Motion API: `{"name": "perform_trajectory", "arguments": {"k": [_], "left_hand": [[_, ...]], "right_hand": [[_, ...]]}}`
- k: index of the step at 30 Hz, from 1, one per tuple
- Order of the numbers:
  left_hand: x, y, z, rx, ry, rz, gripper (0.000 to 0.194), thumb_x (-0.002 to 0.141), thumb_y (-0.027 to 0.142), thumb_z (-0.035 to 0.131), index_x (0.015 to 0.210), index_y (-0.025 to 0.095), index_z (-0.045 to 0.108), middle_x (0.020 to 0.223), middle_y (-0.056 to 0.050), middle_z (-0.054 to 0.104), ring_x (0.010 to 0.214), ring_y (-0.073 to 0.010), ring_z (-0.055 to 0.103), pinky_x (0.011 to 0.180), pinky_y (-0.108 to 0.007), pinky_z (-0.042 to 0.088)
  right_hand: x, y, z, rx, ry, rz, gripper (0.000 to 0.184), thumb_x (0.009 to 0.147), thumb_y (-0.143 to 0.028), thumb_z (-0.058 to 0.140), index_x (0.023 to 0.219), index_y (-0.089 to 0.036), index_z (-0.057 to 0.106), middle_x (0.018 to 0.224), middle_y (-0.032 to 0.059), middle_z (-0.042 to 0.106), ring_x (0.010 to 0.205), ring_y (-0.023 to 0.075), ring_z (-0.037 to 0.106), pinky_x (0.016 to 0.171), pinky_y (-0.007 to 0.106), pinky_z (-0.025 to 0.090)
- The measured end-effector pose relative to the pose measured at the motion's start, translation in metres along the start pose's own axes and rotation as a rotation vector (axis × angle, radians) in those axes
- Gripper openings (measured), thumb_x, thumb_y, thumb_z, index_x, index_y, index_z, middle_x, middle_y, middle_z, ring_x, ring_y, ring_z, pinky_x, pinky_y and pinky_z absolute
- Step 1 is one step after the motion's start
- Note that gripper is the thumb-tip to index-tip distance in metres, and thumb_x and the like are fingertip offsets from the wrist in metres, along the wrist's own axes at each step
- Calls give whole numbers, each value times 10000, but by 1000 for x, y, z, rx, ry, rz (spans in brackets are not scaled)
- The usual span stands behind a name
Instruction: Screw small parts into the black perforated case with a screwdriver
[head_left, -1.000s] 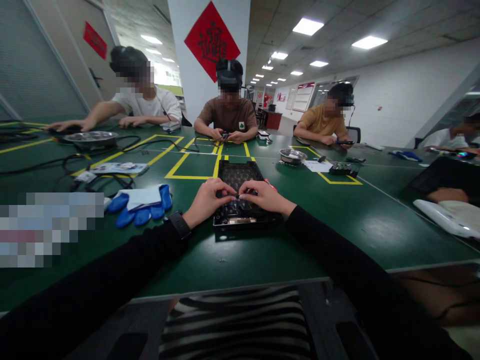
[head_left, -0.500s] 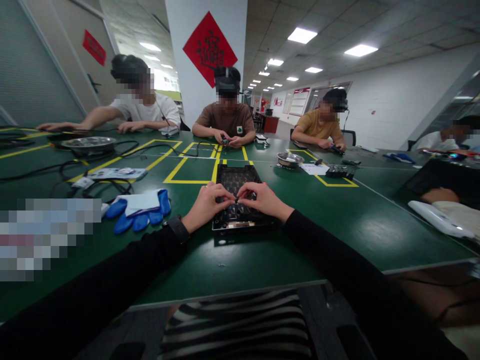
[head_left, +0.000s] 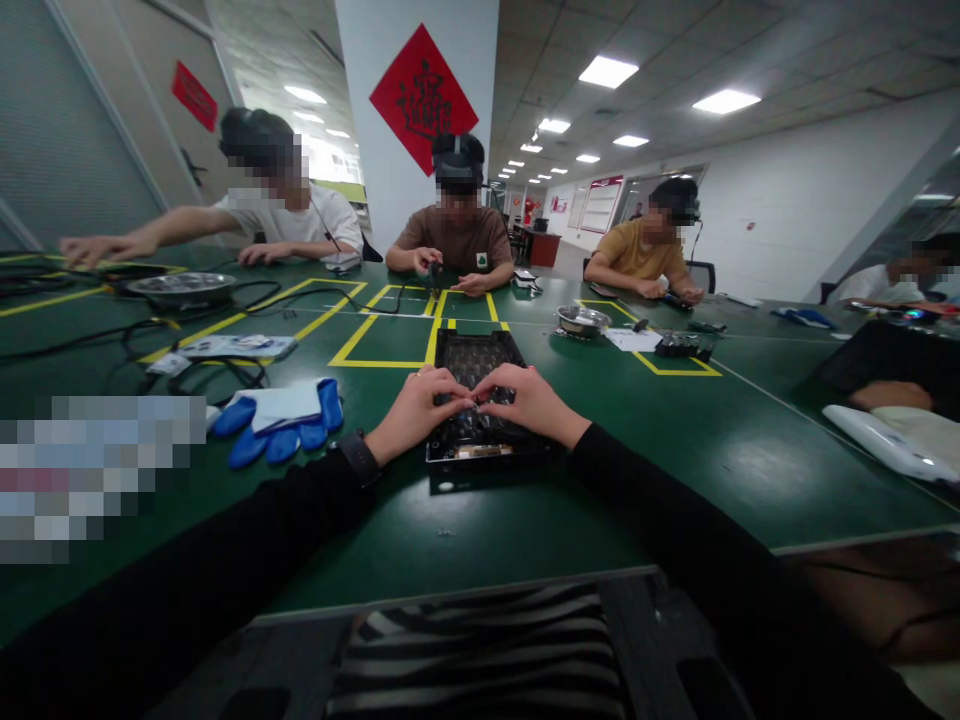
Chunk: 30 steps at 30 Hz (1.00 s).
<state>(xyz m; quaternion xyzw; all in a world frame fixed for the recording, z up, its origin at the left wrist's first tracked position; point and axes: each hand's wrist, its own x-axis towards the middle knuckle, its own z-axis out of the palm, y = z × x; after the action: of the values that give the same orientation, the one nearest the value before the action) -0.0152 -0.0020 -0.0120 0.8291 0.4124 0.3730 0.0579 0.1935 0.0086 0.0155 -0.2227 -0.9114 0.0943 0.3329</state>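
Note:
A black tray-like device [head_left: 477,357] with a grid of small cells lies on the green table [head_left: 465,520] in front of me. My left hand [head_left: 415,410] and my right hand [head_left: 527,402] rest on its near half, fingertips pinched together and meeting at the middle. Whatever small part they pinch is too small to make out. Both arms are in black sleeves, and a dark watch [head_left: 358,456] sits on my left wrist.
Blue-and-white gloves [head_left: 281,416] lie left of the device, beside black cables [head_left: 187,375]. Metal bowls [head_left: 581,318] [head_left: 180,288] stand farther off. Yellow tape marks squares on the table. Three people sit across the table, and another person's arm [head_left: 892,395] lies at the right.
My hands stay on the device, fingertips pressed closer together and slightly lower. The person across in brown has lifted one hand; the person at the left has stretched an arm further out.

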Motion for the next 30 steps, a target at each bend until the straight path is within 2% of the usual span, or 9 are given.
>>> {"name": "perform_trajectory", "arguments": {"k": [6,14,25,30], "left_hand": [[1,0,-1,-50,2,12,164,791,351,600,819,218,693,813,-23,622,814,-174,505,770,-321,359],[2,1,-2,-89,-21,9,158,781,348,605,789,207,676,805,-23,629,819,-176,526,777,-325,379],[2,-1,0,-114,-52,6,171,783,367,596,783,211,666,805,-17,620,819,-173,525,767,-317,380],[1,1,-1,-104,-45,-4,170,784,364,595,778,209,662,799,-15,624,814,-172,527,770,-320,380]], "right_hand": [[0,0,0,-29,7,15,110,777,-166,615,879,-175,654,832,31,662,822,154,562,778,285,421],[-1,-2,-1,-63,-10,10,139,795,-209,607,926,-184,645,845,35,654,825,156,558,766,280,418],[0,-2,-1,-48,-129,44,142,823,-194,560,965,-189,569,863,28,623,818,149,559,757,277,412],[0,-4,0,-8,-134,68,138,826,-194,546,964,-184,555,874,29,619,811,144,561,758,282,420]]}}
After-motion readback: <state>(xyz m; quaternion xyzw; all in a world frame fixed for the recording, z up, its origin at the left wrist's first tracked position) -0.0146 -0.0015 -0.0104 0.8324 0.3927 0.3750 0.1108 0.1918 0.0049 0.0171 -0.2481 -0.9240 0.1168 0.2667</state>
